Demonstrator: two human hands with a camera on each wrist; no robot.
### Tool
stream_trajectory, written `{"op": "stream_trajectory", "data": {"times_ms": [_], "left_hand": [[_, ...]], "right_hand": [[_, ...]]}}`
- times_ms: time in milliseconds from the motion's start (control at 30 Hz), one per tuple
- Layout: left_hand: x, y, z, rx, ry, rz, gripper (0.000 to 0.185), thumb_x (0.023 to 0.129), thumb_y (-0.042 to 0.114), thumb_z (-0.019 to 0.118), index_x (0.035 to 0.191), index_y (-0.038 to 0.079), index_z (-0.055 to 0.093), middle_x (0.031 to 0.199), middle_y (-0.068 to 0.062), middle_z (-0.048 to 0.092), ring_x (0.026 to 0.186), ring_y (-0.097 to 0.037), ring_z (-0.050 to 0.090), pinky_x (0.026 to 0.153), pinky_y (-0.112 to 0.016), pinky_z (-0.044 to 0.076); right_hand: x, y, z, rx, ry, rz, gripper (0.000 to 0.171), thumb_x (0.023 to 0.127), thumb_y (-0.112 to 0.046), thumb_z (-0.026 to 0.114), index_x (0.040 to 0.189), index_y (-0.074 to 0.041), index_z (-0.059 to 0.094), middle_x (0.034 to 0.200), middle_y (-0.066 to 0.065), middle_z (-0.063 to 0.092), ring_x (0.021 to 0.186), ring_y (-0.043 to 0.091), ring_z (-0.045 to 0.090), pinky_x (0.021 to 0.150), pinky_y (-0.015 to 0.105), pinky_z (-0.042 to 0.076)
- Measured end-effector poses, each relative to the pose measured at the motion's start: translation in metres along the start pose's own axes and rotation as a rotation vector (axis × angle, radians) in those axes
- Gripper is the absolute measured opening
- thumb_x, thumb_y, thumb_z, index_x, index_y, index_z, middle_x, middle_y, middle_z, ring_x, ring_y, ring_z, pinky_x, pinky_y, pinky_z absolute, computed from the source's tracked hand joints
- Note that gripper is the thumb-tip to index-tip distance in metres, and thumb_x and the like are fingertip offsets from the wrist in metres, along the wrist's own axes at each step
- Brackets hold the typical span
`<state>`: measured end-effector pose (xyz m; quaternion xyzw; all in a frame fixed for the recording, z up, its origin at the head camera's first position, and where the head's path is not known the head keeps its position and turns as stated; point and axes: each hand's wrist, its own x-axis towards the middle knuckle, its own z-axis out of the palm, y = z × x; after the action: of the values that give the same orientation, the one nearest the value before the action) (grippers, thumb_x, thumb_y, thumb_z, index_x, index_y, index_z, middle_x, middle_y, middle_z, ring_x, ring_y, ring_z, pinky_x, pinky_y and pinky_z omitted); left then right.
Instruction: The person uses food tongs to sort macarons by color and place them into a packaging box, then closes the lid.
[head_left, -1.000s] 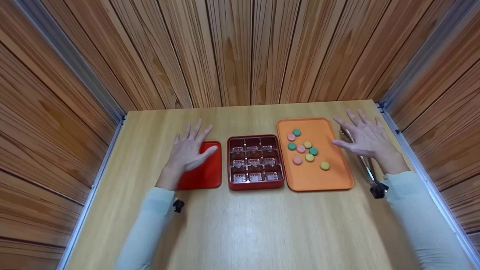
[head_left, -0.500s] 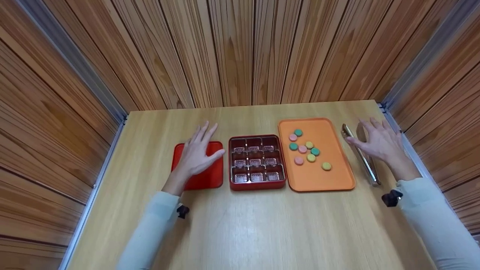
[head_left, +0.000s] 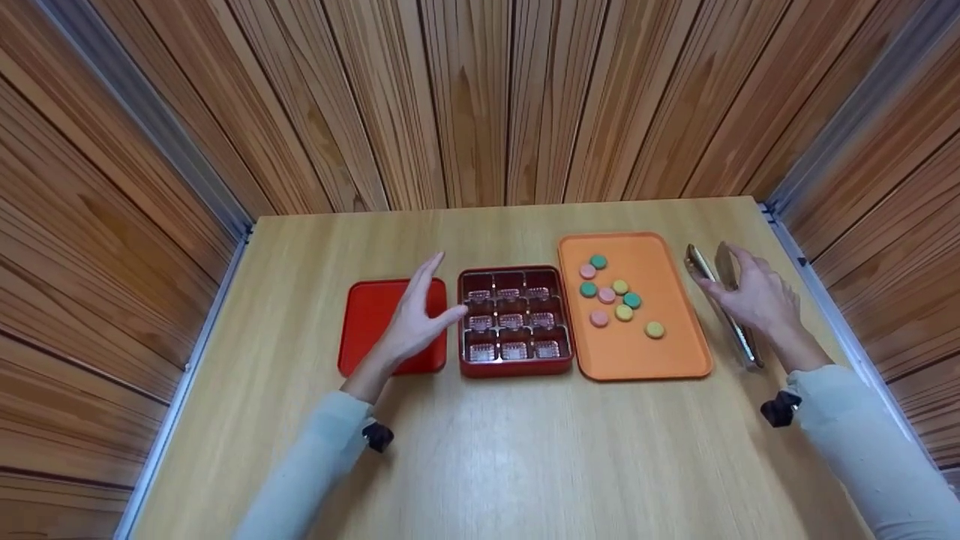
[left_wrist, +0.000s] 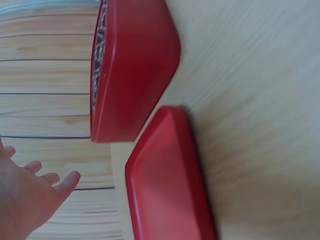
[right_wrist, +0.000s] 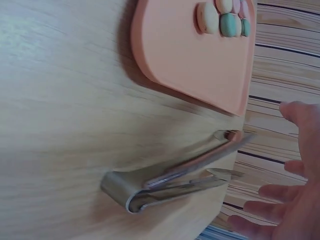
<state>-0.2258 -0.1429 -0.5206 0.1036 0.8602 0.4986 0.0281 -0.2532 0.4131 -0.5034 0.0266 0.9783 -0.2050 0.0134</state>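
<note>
My right hand [head_left: 761, 298] hovers over a pair of metal tongs [head_left: 739, 337] at the right of the table. Its thumb and fingers are spread on either side of the tongs [right_wrist: 175, 175], and the right wrist view shows a gap between hand and tongs. My left hand [head_left: 415, 322], fingers extended and thumb apart, is above a red lid [head_left: 367, 322], partly covering it in the head view. Its thumb tip appears near the left edge of a dark red box [head_left: 517, 369] with a divided clear insert. Neither hand holds anything.
An orange tray [head_left: 637, 360] right of the box carries several macarons, among them a green macaron [head_left: 598, 262], a pink macaron [head_left: 598, 319] and a yellow macaron [head_left: 655, 330]. Wood-panelled walls [head_left: 480, 105] enclose the table's back and sides.
The left hand has moved right towards the box, turning more edge-on. The right hand shifted right, then its spread fingers drew closer together above the tongs.
</note>
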Motion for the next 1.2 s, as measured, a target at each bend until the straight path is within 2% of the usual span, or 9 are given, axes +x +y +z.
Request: {"op": "stream_trajectory", "data": {"times_ms": [200,333,467,567,667,733,967,1067,1200], "left_hand": [[-0.003,-0.01,0.016,-0.041,-0.034,-0.026,0.109,0.096,0.047,0.083,0.182,0.025,0.019,0.191,-0.009,0.02,0.177,-0.038,0.021,0.139,-0.071,0.03],[-0.007,-0.014,0.024,-0.063,-0.05,-0.059,0.109,0.096,0.041,0.085,0.182,0.025,0.019,0.19,-0.011,0.02,0.176,-0.041,0.022,0.137,-0.071,0.034],[-0.008,-0.017,0.03,-0.081,-0.064,-0.06,0.109,0.096,0.038,0.085,0.182,0.021,0.02,0.189,-0.015,0.021,0.175,-0.044,0.025,0.135,-0.071,0.036],[-0.009,-0.018,0.033,-0.089,-0.069,-0.068,0.111,0.095,0.039,0.086,0.182,0.021,0.02,0.188,-0.014,0.023,0.175,-0.043,0.026,0.139,-0.072,0.029],[-0.011,-0.021,0.037,-0.095,-0.075,-0.072,0.11,0.095,0.036,0.087,0.182,0.021,0.02,0.186,-0.015,0.027,0.173,-0.042,0.029,0.14,-0.073,0.025],[-0.012,-0.022,0.039,-0.097,-0.081,-0.064,0.111,0.094,0.033,0.088,0.182,0.02,0.02,0.185,-0.015,0.03,0.17,-0.041,0.032,0.14,-0.073,0.024],[-0.013,-0.024,0.045,-0.074,-0.088,-0.054,0.12,0.089,0.036,0.092,0.182,0.016,0.019,0.18,-0.019,0.036,0.166,-0.041,0.039,0.139,-0.07,0.029],[-0.012,-0.026,0.046,-0.067,-0.103,-0.067,0.126,0.086,0.036,0.095,0.182,0.015,0.016,0.177,-0.022,0.04,0.164,-0.04,0.041,0.14,-0.068,0.03],[-0.011,-0.028,0.045,-0.057,-0.135,-0.084,0.13,0.084,0.033,0.097,0.183,0.016,0.014,0.177,-0.023,0.038,0.163,-0.041,0.04,0.14,-0.067,0.029]], "right_hand": [[-0.003,0.004,0.008,0.005,0.004,0.035,0.102,0.108,-0.063,0.063,0.179,-0.006,0.019,0.17,0.047,0.034,0.126,0.068,0.058,0.094,0.085,0.05],[-0.004,0.008,0.014,0.011,0.007,0.037,0.103,0.108,-0.064,0.062,0.179,-0.005,0.018,0.167,0.048,0.037,0.11,0.056,0.06,0.082,0.074,0.053],[-0.006,0.01,0.017,0.019,0.006,0.046,0.102,0.108,-0.064,0.061,0.179,-0.003,0.018,0.164,0.048,0.04,0.114,0.057,0.058,0.086,0.074,0.053],[-0.006,0.012,0.02,0.034,-0.003,0.062,0.102,0.109,-0.062,0.062,0.179,-0.003,0.017,0.162,0.048,0.042,0.121,0.059,0.056,0.095,0.079,0.05],[-0.005,0.014,0.022,0.045,-0.013,0.076,0.102,0.109,-0.062,0.063,0.179,-0.003,0.016,0.161,0.047,0.043,0.121,0.058,0.056,0.097,0.077,0.05],[-0.004,0.016,0.023,0.051,-0.018,0.084,0.103,0.109,-0.062,0.062,0.18,-0.004,0.015,0.161,0.047,0.043,0.12,0.058,0.055,0.097,0.076,0.05],[-0.007,0.022,0.028,0.074,-0.044,0.115,0.105,0.108,-0.058,0.066,0.179,-0.003,0.012,0.166,0.047,0.039,0.135,0.064,0.051,0.105,0.081,0.045],[-0.009,0.026,0.031,0.055,-0.03,0.115,0.102,0.107,-0.054,0.068,0.178,0.0,0.017,0.161,0.048,0.043,0.133,0.065,0.054,0.1,0.079,0.048],[-0.013,0.03,0.034,0.037,-0.026,0.131,0.099,0.107,-0.05,0.069,0.175,0.004,0.02,0.15,0.046,0.05,0.116,0.058,0.059,0.085,0.065,0.052]]}}
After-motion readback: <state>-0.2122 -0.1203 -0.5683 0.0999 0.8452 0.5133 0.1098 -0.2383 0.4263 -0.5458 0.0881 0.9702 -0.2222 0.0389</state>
